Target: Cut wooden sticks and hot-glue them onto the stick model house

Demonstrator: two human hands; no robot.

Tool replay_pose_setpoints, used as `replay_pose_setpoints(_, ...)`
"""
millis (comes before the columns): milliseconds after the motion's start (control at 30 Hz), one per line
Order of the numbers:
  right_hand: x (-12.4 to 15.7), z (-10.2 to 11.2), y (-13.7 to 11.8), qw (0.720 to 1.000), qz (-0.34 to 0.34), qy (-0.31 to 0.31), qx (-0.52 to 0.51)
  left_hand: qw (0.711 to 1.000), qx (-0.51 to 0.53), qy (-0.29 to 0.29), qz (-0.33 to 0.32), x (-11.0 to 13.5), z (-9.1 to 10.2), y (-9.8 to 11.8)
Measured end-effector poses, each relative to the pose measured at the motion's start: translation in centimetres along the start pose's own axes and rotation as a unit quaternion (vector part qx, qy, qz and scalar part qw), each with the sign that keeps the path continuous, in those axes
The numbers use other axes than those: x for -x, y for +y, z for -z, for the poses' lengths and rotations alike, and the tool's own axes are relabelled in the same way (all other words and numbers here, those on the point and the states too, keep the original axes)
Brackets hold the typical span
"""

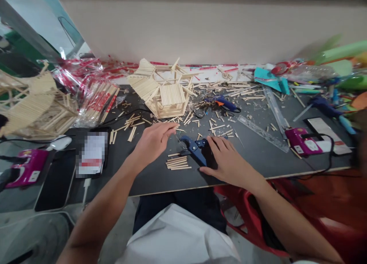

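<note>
My left hand (pixel 153 141) is raised over the desk with thumb and fingers pinched together. A pale tip, apparently a short wooden stick, shows at the fingertips. My right hand (pixel 229 160) is curled over the handles of a blue pipe cutter (pixel 195 151), which lies on the desk with its curved jaw toward my left hand. The palm hides part of the handles. Below the jaw, several cut wooden sticks (pixel 177 163) lie side by side in a small row. Beyond my hands stands a wooden stick model (pixel 172 95) with slatted panels.
Behind the cutter lie a blue glue gun (pixel 225 103), a clear ruler (pixel 262 134) and scattered stick scraps. Packaged sticks (pixel 99 99) and another stick model (pixel 34 103) are at left. Phones (pixel 57 180) and magenta power adapters (pixel 304 141) sit near the front edge.
</note>
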State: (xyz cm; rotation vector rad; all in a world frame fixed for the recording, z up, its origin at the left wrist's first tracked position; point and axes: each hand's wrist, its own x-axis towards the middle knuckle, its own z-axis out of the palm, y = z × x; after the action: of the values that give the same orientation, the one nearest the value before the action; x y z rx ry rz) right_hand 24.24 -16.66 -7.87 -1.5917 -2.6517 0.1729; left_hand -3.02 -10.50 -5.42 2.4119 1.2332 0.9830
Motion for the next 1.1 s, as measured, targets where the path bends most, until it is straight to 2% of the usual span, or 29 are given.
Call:
replay_pose_setpoints(100,-0.1,0.4,-0.5,0.999,-0.021,-0.028,0.031,0.999,0.014,0.032,-0.001,0.1,-0.5,-0.3)
replay_pose_setpoints(167,0.0,0.6,-0.6,0.999,-0.035,-0.022,0.018,0.999,0.016,0.046,0.000,0.2,-0.8,-0.4)
replay_pose_setpoints(267,0.1,0.9,-0.7,0.990,-0.089,0.023,-0.112,0.998,0.012,0.059,0.006,0.3,-1.2,-0.2)
replay_pose_setpoints(367,-0.1,1.5,-1.6,0.943,-0.147,0.044,-0.295,0.998,0.004,0.063,0.005,0.4,-1.8,-0.1)
replay_pose_setpoints(433,-0.7,1.8,-2.6,0.917,-0.151,0.045,-0.367,0.998,0.004,0.066,0.005,0.4,-2.1,0.0)
replay_pose_setpoints(500,-1.4,2.0,-3.7,0.905,-0.130,0.048,-0.401,0.998,0.005,0.069,0.009,0.4,-2.4,0.1)
replay_pose_setpoints(700,-2.3,1.8,-5.2,0.891,-0.084,0.055,-0.444,0.995,-0.040,0.083,0.027,0.7,-2.4,0.0)
replay_pose_setpoints(1100,-2.3,2.1,-5.2,0.900,-0.059,0.044,-0.429,0.994,-0.091,0.063,0.009,0.5,-1.6,0.8)
